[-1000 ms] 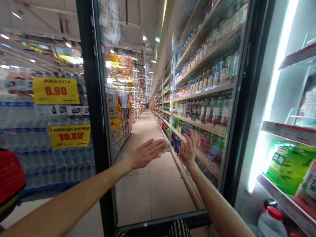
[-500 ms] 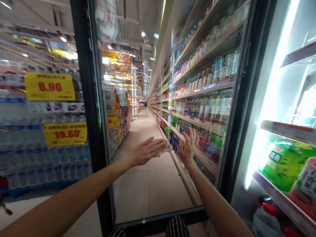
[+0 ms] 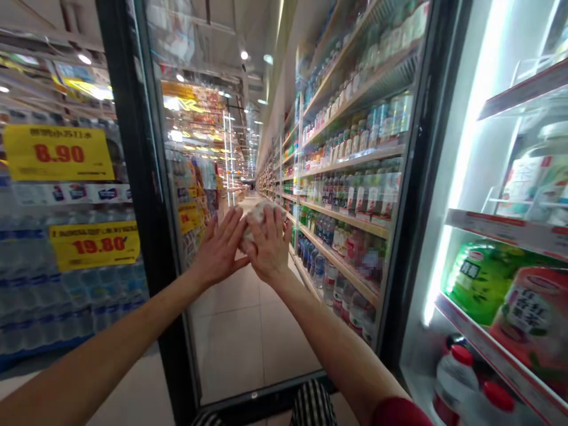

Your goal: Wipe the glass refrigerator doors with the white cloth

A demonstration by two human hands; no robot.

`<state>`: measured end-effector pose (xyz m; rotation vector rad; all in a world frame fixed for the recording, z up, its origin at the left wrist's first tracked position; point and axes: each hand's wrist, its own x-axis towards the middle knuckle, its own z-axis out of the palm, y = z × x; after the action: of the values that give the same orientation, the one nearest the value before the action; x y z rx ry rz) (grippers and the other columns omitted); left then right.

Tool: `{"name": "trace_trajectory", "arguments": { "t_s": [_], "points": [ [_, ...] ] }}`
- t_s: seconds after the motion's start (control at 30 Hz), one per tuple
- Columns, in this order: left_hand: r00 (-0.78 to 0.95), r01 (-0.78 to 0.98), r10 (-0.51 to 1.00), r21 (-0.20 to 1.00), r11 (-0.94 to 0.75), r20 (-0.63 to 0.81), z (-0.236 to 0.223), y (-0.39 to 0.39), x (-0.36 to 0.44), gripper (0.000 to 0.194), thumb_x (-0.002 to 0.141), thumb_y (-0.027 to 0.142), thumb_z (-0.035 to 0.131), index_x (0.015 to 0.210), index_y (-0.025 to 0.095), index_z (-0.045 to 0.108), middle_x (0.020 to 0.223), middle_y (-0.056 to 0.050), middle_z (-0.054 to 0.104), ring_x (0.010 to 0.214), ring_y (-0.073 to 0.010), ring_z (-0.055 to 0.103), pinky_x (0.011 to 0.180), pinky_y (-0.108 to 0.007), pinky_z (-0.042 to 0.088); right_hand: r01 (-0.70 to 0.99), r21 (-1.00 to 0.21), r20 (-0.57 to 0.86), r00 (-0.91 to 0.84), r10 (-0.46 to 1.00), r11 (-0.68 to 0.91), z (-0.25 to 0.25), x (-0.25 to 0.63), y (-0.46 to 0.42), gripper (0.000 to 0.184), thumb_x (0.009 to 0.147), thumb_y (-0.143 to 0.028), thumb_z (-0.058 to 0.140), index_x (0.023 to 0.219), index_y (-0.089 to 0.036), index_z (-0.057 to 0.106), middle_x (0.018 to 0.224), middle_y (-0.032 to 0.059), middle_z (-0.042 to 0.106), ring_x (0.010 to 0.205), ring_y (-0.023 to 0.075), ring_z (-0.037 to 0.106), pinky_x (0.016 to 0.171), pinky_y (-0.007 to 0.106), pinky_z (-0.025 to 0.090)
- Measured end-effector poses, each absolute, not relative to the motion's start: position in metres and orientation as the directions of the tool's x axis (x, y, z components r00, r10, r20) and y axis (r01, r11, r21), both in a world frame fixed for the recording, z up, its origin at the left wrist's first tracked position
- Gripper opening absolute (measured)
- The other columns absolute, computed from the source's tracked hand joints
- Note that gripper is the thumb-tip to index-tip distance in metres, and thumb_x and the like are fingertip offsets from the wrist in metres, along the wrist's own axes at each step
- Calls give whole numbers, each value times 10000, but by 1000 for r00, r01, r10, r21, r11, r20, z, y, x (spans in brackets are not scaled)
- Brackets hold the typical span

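Observation:
Both my hands are raised against the glass door, which has a black frame. Beneath the fingers of my right hand is a crumpled whitish cloth, pressed to the pane. My left hand lies just left of it with fingers stretched and spread. Its fingertips come close to the cloth's edge; whether they touch it, I cannot tell. Much of the cloth is hidden under the right hand.
On the right, a lit cooler holds a green pack, a red pack and red-capped bottles. Stacked water bottles with yellow price signs stand left. Drink shelves and an aisle show in the glass.
The cloth has passed from under my left hand to under my right. My right hand has moved left and up onto it, and my left hand has shifted left. The view has turned slightly right.

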<state>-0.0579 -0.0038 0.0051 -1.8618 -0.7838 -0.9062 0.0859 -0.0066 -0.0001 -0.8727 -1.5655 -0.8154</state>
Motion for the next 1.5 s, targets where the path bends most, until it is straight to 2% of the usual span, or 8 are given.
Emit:
{"name": "trace_trajectory", "arguments": {
  "t_s": [0.27,0.5,0.67,0.77,1.0,1.23,1.43,1.5],
  "points": [
    [409,884,190,-335,-326,892,-14,-8,-81,843,791,537,501,1424,153,97,1449,-164,261,1365,-271,172,1101,-503,86,903,238,970,-236,-49,358,-26,154,14,333,863,-304,444,1185,-288,526,1351,45,467,1348,192,256,1099,482,127],
    [287,930,198,-222,-294,937,-25,-6,-59,808,816,466,497,1423,122,89,1456,-187,221,1379,-273,96,1099,-514,56,886,-400,907,420,-38,235,-44,249,27,444,856,-272,351,1275,-155,440,1427,180,317,1361,275,208,1035,590,184],
    [288,926,158,-232,-299,945,-34,-4,-55,781,819,428,509,1425,154,99,1454,-176,230,1374,-269,126,1095,-509,96,923,89,992,-117,53,374,-65,157,15,391,807,-240,483,1197,-253,511,1429,97,343,1367,239,194,1078,506,167],
    [296,921,157,-238,-309,942,-37,-5,-57,773,817,412,516,1426,170,104,1450,-167,246,1370,-266,151,1094,-505,116,908,176,973,-219,75,380,-83,172,14,360,800,-220,499,1151,-288,536,1393,64,404,1352,220,243,1084,509,136],
    [268,927,166,-207,-313,949,-42,-3,-53,762,828,383,495,1427,154,85,1457,-172,217,1371,-273,134,1093,-521,105,811,-550,825,564,-18,200,-89,265,29,420,865,-269,339,1264,-175,434,1415,184,331,1346,275,247,1016,608,220],
    [271,928,155,-215,-305,950,-44,-2,-54,761,822,382,507,1427,176,94,1455,-162,237,1371,-267,146,1089,-524,123,921,137,979,-183,94,366,-103,180,13,338,821,-202,466,1142,-274,547,1384,75,411,1350,223,252,1080,509,168],
    [252,934,172,-193,-302,952,-55,-4,-49,764,830,345,495,1429,165,57,1464,-166,198,1372,-285,124,1089,-532,103,850,-491,870,487,70,189,-108,267,25,433,862,-264,333,1275,-181,431,1428,171,314,1349,269,238,1030,600,190],
    [244,933,176,-182,-309,954,-56,-3,-48,769,828,347,497,1429,169,52,1468,-165,187,1371,-291,126,1087,-538,97,835,-512,858,508,77,203,-107,256,24,449,861,-259,332,1293,-167,413,1444,181,275,1359,278,208,1031,595,195]
  ]
}}
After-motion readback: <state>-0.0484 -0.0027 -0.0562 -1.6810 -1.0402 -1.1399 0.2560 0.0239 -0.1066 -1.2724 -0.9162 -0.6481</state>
